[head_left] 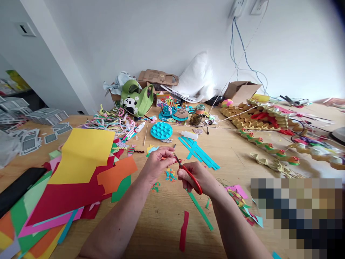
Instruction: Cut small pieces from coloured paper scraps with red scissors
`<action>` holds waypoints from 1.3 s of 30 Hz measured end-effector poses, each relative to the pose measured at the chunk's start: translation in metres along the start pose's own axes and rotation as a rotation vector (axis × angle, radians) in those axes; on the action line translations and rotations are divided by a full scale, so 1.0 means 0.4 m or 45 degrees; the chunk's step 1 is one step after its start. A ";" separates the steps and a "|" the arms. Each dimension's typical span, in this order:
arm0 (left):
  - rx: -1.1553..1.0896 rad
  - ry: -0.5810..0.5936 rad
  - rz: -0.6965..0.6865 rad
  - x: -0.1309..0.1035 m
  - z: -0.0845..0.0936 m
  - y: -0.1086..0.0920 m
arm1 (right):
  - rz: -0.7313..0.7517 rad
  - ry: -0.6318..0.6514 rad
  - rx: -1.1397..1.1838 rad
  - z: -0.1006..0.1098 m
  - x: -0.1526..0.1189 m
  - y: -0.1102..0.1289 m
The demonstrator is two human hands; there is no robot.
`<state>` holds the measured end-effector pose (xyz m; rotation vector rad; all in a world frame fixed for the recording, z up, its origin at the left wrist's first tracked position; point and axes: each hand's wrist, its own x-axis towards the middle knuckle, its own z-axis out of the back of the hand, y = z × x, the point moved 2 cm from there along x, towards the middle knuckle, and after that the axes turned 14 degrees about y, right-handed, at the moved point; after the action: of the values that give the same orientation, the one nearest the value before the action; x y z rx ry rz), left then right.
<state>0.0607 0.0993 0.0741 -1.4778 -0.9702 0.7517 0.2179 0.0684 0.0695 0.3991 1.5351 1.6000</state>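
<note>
My right hand (pixel 196 176) grips red-handled scissors (pixel 192 177), their blades pointing up and left toward my left hand. In a pinch, my left hand (pixel 159 161) has a small red paper piece (pixel 180 160) at the blade tips; most of it is hidden by the fingers. Below the hands lies a little pile of blue, orange and yellow paper bits (pixel 170 175), with green paper bits (pixel 155 186) beside it. A green paper strip (pixel 199 210) runs out from under my right hand, and a red paper strip (pixel 184 230) lies nearer to me.
Coloured paper sheets (pixel 83 153) are heaped at left near a black phone-like slab (pixel 20 189). Beyond my hands sit a blue paper disc (pixel 161 130), blue strips (pixel 201 153), a white bottle (pixel 189 135) and a jar (pixel 197 115). Egg cartons (pixel 242 117) and paper scraps (pixel 244 205) lie right.
</note>
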 end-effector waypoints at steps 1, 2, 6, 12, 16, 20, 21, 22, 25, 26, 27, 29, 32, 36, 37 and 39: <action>-0.019 0.024 0.011 0.000 0.000 0.000 | 0.005 0.003 0.003 0.000 0.000 0.001; -0.044 0.052 0.026 -0.001 0.000 0.001 | 0.009 0.007 0.008 0.000 0.000 0.002; -0.149 0.131 0.079 -0.002 0.002 0.003 | -0.003 0.018 0.037 -0.001 -0.001 0.003; -0.162 0.145 0.172 -0.005 0.004 0.003 | 0.003 0.016 0.028 -0.002 0.003 -0.001; -0.169 0.160 0.199 -0.004 0.005 0.006 | 0.001 0.007 0.020 -0.003 0.003 -0.004; -0.252 0.180 0.168 -0.003 0.003 0.007 | 0.004 0.001 0.023 -0.003 0.002 -0.003; -0.260 0.182 0.158 -0.002 0.002 0.006 | 0.002 0.000 0.021 -0.003 0.001 -0.003; -0.262 0.182 0.147 -0.002 0.001 0.006 | -0.001 0.001 0.019 -0.003 0.002 -0.002; -0.247 0.172 0.109 -0.001 0.002 0.007 | -0.009 -0.005 0.017 -0.003 0.002 -0.001; -0.235 0.168 0.100 -0.001 0.003 0.008 | -0.010 -0.007 0.018 -0.003 0.003 0.000; -0.222 0.167 0.094 0.000 0.004 0.009 | -0.011 -0.009 0.019 -0.003 0.003 0.000; -0.200 0.171 0.097 0.000 0.006 0.012 | -0.012 -0.008 0.024 -0.003 0.002 0.000; -0.189 0.180 0.115 0.000 0.009 0.013 | -0.016 -0.006 0.023 -0.003 0.001 0.000; -0.174 0.206 0.127 0.000 0.012 0.012 | -0.034 -0.005 0.029 -0.002 0.001 -0.001; -0.168 0.210 0.129 0.000 0.013 0.011 | -0.035 -0.002 0.032 -0.002 0.002 -0.001; -0.155 0.206 0.130 0.000 0.017 0.012 | -0.032 0.000 0.032 -0.001 0.004 -0.004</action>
<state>0.0556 0.1023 0.0685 -1.6776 -0.8350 0.6436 0.2172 0.0693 0.0675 0.3924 1.5564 1.5629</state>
